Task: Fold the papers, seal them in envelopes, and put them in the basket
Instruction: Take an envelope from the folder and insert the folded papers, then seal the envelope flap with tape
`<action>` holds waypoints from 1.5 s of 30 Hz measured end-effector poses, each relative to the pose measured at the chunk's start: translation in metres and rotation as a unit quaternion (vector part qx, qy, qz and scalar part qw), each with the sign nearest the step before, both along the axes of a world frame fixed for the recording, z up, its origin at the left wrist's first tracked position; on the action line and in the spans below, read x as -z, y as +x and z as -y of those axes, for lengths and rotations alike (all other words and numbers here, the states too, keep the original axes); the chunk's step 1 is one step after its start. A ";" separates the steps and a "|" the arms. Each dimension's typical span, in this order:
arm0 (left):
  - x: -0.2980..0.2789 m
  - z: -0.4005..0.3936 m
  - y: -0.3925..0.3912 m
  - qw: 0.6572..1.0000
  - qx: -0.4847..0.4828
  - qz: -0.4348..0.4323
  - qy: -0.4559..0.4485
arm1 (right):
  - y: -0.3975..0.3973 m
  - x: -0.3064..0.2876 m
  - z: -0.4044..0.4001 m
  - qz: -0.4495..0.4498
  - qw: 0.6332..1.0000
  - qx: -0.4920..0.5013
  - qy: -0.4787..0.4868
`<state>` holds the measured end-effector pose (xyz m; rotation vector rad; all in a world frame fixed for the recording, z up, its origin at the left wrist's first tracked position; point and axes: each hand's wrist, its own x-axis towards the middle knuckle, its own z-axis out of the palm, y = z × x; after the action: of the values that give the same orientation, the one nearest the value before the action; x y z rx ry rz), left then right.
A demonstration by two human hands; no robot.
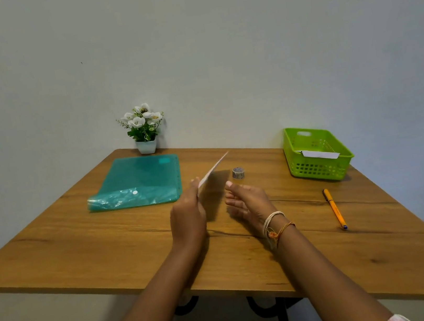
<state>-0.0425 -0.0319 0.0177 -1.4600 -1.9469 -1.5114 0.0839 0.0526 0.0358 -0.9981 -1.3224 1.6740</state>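
My left hand holds a white envelope or folded paper by its near end, lifted above the table and seen almost edge-on, tilting away to the right. My right hand hovers beside it with loosely curled fingers and thumb up, holding nothing. A green plastic basket stands at the back right with a white envelope lying inside. A small roll of tape stands just beyond my right hand.
A teal plastic document folder lies at the back left of the wooden table. Behind it stands a small pot of white flowers. An orange pen lies at the right.
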 end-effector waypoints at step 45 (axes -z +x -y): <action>-0.007 -0.096 -0.018 0.959 -0.116 -0.077 -0.246 | 0.041 0.010 -0.064 0.532 0.763 0.226 0.289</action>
<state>-0.0604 0.0643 0.0243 -1.4021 -2.4020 -0.8210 0.1252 0.1164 0.0258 -1.7571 -1.8806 0.1510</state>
